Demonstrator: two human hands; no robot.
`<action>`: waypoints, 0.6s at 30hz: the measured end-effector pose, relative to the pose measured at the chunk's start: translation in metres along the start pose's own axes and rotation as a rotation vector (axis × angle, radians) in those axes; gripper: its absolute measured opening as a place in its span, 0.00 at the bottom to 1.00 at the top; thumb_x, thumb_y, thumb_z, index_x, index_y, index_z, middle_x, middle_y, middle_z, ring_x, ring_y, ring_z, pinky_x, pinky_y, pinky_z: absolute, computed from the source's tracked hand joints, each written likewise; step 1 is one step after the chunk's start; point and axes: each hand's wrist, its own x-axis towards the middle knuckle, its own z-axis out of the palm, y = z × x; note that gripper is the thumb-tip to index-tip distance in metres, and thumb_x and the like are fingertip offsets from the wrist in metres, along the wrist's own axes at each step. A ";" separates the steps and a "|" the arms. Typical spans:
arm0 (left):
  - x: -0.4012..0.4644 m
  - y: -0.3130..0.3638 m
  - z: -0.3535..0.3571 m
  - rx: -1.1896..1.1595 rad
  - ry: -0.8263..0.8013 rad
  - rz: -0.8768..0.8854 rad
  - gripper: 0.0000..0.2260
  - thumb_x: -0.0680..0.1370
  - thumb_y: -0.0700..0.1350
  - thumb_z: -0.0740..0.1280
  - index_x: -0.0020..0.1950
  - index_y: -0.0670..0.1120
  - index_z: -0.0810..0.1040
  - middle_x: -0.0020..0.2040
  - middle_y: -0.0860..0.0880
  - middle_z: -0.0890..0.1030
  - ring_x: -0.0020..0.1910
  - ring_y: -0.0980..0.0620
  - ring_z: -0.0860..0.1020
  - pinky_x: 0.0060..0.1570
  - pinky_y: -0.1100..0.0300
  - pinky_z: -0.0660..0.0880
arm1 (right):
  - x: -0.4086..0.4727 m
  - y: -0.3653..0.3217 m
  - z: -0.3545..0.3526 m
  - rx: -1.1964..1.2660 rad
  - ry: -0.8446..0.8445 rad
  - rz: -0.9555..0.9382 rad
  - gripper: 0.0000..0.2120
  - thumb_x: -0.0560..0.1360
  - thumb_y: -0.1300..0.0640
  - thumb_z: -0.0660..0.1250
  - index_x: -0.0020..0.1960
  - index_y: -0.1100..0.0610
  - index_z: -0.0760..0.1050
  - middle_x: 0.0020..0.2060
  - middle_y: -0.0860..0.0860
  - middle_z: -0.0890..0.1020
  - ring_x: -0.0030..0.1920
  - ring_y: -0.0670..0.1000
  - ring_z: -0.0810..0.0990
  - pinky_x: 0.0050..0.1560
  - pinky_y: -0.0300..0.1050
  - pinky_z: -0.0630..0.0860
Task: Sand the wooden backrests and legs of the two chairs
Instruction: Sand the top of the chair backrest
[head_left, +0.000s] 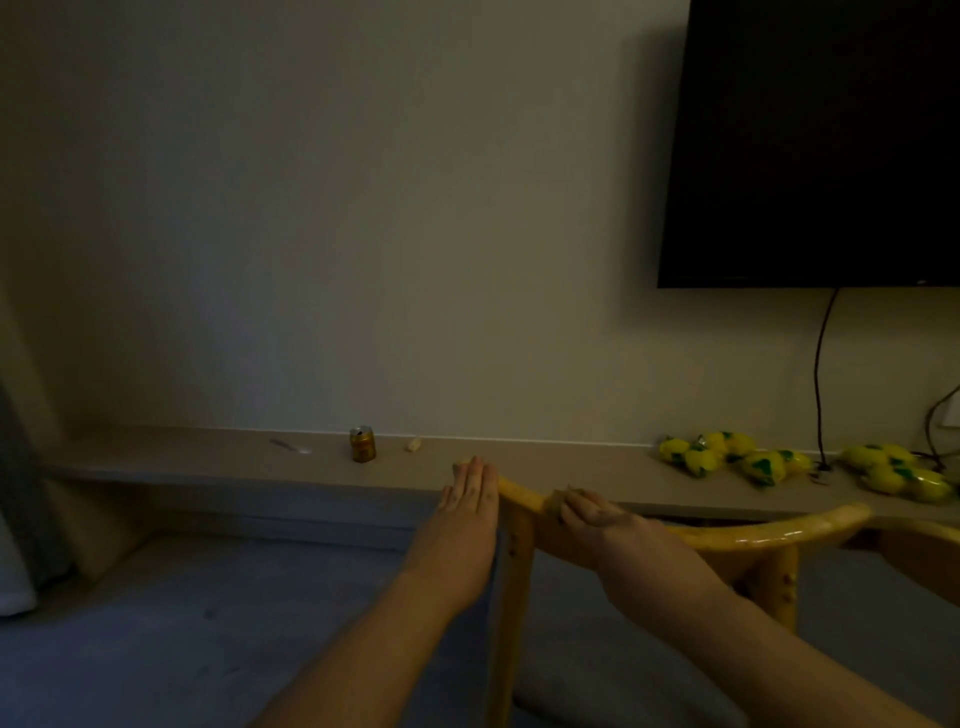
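Observation:
A light wooden chair stands in front of me, its curved backrest rail (769, 532) running from the centre to the right. Its left leg (511, 597) drops from the rail's left end, and another leg (776, 577) shows at the right. My left hand (470, 499) lies flat with straight fingers on the rail's left end, above the leg. My right hand (592, 514) grips a small piece of sandpaper (555, 501) pressed onto the rail just right of the left hand. A second chair's wooden part (914, 556) shows at the right edge.
A long low shelf (234, 457) runs along the wall, carrying a gold can (362, 443), a small white scrap (413, 445) and several yellow lemon-like packets (763, 462). A dark TV (815, 145) hangs at top right with a cable (820, 374). Grey carpet (208, 623) covers the floor.

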 end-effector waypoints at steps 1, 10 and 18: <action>0.000 0.001 -0.001 0.001 -0.007 -0.004 0.38 0.80 0.30 0.56 0.81 0.41 0.33 0.82 0.42 0.32 0.81 0.42 0.33 0.81 0.51 0.41 | 0.002 -0.004 0.001 -0.008 0.010 0.007 0.36 0.76 0.67 0.59 0.81 0.51 0.54 0.81 0.49 0.56 0.80 0.52 0.58 0.72 0.48 0.67; 0.000 0.001 -0.006 0.041 -0.037 -0.007 0.40 0.79 0.29 0.58 0.82 0.41 0.34 0.82 0.42 0.33 0.81 0.42 0.33 0.81 0.51 0.41 | 0.017 -0.010 -0.009 -0.018 -0.021 -0.050 0.33 0.77 0.66 0.60 0.79 0.53 0.58 0.81 0.51 0.57 0.78 0.54 0.63 0.69 0.54 0.72; -0.001 0.003 -0.007 0.033 -0.056 -0.012 0.40 0.78 0.28 0.57 0.82 0.40 0.34 0.82 0.42 0.33 0.81 0.42 0.34 0.81 0.51 0.41 | 0.021 -0.021 -0.003 -0.044 0.005 -0.100 0.34 0.79 0.67 0.59 0.82 0.58 0.52 0.81 0.54 0.55 0.81 0.56 0.55 0.77 0.49 0.59</action>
